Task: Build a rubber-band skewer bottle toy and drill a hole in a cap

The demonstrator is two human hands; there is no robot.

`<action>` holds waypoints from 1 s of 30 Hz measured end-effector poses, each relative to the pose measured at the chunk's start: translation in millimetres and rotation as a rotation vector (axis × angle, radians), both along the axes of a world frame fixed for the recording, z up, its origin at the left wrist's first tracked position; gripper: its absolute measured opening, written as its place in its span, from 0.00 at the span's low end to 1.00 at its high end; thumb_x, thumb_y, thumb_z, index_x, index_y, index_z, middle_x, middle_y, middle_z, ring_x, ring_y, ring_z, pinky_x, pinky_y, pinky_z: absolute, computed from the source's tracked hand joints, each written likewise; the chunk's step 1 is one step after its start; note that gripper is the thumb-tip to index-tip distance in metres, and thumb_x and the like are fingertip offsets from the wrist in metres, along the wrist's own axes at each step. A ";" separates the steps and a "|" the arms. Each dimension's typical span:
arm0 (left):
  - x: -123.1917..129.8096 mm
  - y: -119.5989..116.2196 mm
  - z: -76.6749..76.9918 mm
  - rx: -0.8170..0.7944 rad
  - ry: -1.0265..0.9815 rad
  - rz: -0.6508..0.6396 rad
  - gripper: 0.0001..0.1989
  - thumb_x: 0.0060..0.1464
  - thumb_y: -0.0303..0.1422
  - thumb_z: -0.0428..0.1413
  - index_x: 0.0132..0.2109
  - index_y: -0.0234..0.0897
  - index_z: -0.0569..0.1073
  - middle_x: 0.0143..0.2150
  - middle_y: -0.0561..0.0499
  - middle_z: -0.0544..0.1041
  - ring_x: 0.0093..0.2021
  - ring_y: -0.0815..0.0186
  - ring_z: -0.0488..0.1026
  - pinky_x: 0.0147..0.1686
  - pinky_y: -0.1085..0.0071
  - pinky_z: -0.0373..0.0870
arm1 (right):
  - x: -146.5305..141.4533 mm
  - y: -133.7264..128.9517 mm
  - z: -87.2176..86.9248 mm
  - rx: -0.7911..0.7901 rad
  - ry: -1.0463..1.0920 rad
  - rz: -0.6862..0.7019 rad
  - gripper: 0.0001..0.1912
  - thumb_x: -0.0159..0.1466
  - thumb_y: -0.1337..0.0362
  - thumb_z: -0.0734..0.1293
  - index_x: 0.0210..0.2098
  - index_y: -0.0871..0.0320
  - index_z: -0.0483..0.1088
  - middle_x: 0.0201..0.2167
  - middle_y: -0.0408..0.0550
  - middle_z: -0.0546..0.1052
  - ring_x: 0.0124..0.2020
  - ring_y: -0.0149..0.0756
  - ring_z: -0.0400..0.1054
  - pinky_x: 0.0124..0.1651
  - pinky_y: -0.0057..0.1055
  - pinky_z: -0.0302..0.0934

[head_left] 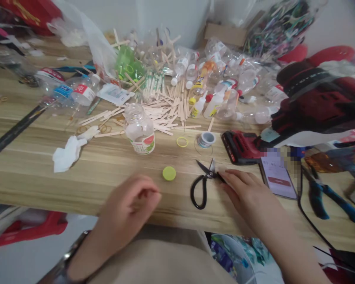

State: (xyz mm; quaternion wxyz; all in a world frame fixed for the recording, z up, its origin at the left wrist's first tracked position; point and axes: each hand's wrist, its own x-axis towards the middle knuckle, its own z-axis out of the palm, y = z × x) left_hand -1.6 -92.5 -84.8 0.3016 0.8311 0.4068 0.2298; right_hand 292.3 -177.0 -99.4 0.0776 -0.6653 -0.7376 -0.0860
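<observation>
My left hand [131, 205] hovers over the table's front edge, its fingers curled in against the thumb. Nothing shows in it. A yellow-green bottle cap [169, 173] lies just beyond. Under my right hand [248, 193] are black-handled scissors [203, 193], lying on the table with their blades apart; my fingers cover one handle loop. Behind the cap stands an uncapped clear plastic bottle [139, 134] with a fruit label. A yellow ring [182, 141] and a spool of thin wire [207, 139] lie to the bottle's right.
Wooden sticks [165, 112] and several plastic bottles [182, 67] crowd the back. On the right are a red-black power tool [319, 98], its battery [241, 146], a phone [276, 175] and blue-handled pliers [319, 193]. Crumpled tissue [68, 154] lies left. A bin [239, 256] stands below the table.
</observation>
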 end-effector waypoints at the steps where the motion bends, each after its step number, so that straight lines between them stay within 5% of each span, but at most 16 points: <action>1: 6.9 2.0 -6.5 0.030 0.019 -0.025 0.07 0.63 0.36 0.53 0.45 0.42 0.72 0.45 0.48 0.76 0.45 0.61 0.74 0.46 0.62 0.75 | 1.3 3.7 -5.4 -0.015 -0.060 0.001 0.18 0.70 0.67 0.55 0.49 0.67 0.73 0.44 0.61 0.78 0.42 0.51 0.73 0.43 0.47 0.71; 6: 44.8 12.4 -31.6 0.115 0.280 -0.036 0.16 0.58 0.30 0.58 0.52 0.37 0.68 0.51 0.42 0.72 0.52 0.55 0.71 0.52 0.56 0.71 | 7.2 13.3 -17.2 -0.082 -0.166 0.113 0.24 0.63 0.78 0.55 0.58 0.69 0.65 0.42 0.60 0.77 0.41 0.48 0.73 0.42 0.42 0.73; 12: 59.7 15.4 -24.3 0.041 0.462 -0.079 0.09 0.60 0.29 0.55 0.48 0.36 0.69 0.47 0.43 0.71 0.47 0.55 0.71 0.46 0.57 0.71 | 10.8 12.3 -7.9 -0.084 -0.159 0.173 0.22 0.64 0.76 0.53 0.55 0.67 0.64 0.40 0.60 0.75 0.36 0.47 0.74 0.35 0.39 0.73; 16: 60.4 19.4 -23.5 0.033 0.440 -0.087 0.09 0.61 0.29 0.54 0.49 0.36 0.69 0.47 0.43 0.71 0.47 0.55 0.71 0.46 0.58 0.71 | 15.1 15.4 7.4 -0.076 0.155 0.125 0.19 0.68 0.68 0.53 0.56 0.62 0.64 0.38 0.56 0.75 0.34 0.42 0.75 0.35 0.35 0.73; 22: 52.1 23.5 -24.3 0.104 0.305 -0.065 0.19 0.58 0.35 0.59 0.54 0.35 0.66 0.48 0.42 0.73 0.48 0.54 0.72 0.47 0.56 0.71 | 5.6 26.5 35.0 -0.284 0.864 -0.081 0.20 0.67 0.48 0.59 0.47 0.54 0.69 0.32 0.49 0.79 0.35 0.43 0.76 0.41 0.37 0.74; 24: 39.7 23.5 -21.0 0.245 0.112 0.071 0.20 0.57 0.38 0.60 0.53 0.38 0.65 0.45 0.46 0.72 0.45 0.56 0.72 0.44 0.58 0.72 | 0.0 29.4 44.1 -0.404 0.946 -0.160 0.24 0.63 0.40 0.60 0.37 0.54 0.72 0.30 0.49 0.80 0.36 0.46 0.76 0.46 0.41 0.72; 27: 18.3 36.7 -16.9 0.522 -0.281 0.469 0.22 0.52 0.42 0.64 0.48 0.42 0.63 0.41 0.49 0.68 0.41 0.59 0.70 0.42 0.60 0.71 | -4.8 31.8 53.2 -0.514 0.920 -0.242 0.30 0.60 0.34 0.60 0.25 0.54 0.72 0.29 0.51 0.80 0.39 0.50 0.75 0.53 0.48 0.67; 30: 7.5 67.0 -20.9 0.428 -0.426 0.550 0.46 0.38 0.48 0.70 0.60 0.45 0.55 0.55 0.42 0.65 0.52 0.53 0.68 0.47 0.55 0.70 | -6.0 34.9 55.7 -0.521 0.950 -0.258 0.31 0.60 0.34 0.59 0.25 0.54 0.74 0.29 0.51 0.80 0.37 0.49 0.75 0.50 0.47 0.68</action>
